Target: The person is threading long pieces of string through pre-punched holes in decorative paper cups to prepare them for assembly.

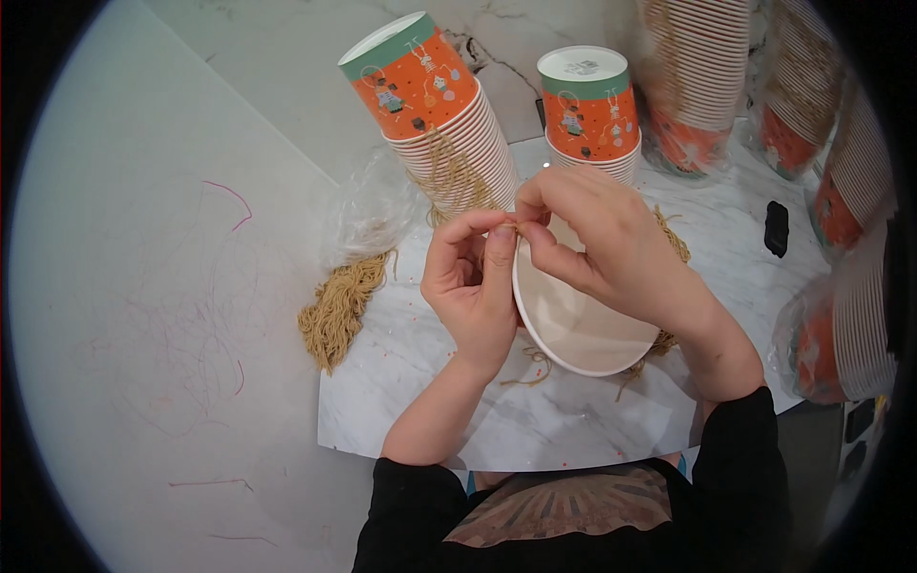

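Note:
A large white-lined paper bucket tilts in front of me with its mouth toward me. At the left side of its rim, my left hand pinches a thin tan string between thumb and forefinger. My right hand reaches over the bucket's mouth, and its thumb and forefinger close on the same string, touching the left fingertips. How the string runs through the bucket wall is hidden by my fingers. Cut ends of tan string lie beside the bucket, and more strands show at its right.
Leaning behind my left hand is a stack of orange and green paper buckets; a shorter stack stands beside it. A bundle of tan string lies left near clear plastic wrap. Several wrapped stacks and a small black object are at right.

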Available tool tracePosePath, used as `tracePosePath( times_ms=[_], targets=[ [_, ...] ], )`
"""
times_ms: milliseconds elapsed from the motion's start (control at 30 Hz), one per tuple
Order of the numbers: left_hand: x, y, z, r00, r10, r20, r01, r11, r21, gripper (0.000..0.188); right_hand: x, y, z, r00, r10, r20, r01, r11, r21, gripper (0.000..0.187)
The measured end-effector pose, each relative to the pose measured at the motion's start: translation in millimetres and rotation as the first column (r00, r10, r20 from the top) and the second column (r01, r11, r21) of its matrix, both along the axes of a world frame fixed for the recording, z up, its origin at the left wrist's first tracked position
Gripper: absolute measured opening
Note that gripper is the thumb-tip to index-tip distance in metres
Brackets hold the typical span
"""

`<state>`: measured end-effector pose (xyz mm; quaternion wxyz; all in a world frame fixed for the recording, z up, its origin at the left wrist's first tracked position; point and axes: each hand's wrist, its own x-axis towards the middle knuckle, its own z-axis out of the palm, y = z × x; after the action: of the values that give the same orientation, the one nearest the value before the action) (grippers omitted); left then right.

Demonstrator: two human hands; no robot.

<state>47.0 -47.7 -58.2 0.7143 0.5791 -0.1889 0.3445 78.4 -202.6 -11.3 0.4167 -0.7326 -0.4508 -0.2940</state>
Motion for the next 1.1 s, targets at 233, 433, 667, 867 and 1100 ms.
tracePosePath(
  times_ms=[233, 433, 667, 867, 1100],
  targets=[
    [0, 2, -3, 0.998, -0.049, -0.033, 0.047, 0.996, -0.070, 0.014, 0, -1, 1, 0.993, 0.054, -0.103, -0.051, 0.998, 0.030, 0.014],
    [-1, 0, 1, 0.991, -0.118, -0.059, 0.110, 0.986, -0.126, 0.013, -1, -4, 4, 0.973, 0.108, -0.203, -0.102, 0.994, 0.041, 0.010],
    [-1, 1, 2, 0.989, -0.100, -0.106, 0.082, 0.984, -0.157, 0.013, 3, 6, -1, 0.841, 0.353, -0.411, -0.235, 0.921, 0.311, 0.013],
    [-2, 3, 2, 0.984, -0.153, -0.092, 0.135, 0.975, -0.175, 0.013, 5, 11, -8, 0.823, 0.359, -0.440, -0.194, 0.906, 0.376, 0.013],
    [0, 4, 0, 0.982, -0.147, -0.121, 0.126, 0.978, -0.167, 0.013, 5, 16, -15, 0.879, 0.257, -0.401, -0.129, 0.939, 0.319, 0.014]
  ],
)
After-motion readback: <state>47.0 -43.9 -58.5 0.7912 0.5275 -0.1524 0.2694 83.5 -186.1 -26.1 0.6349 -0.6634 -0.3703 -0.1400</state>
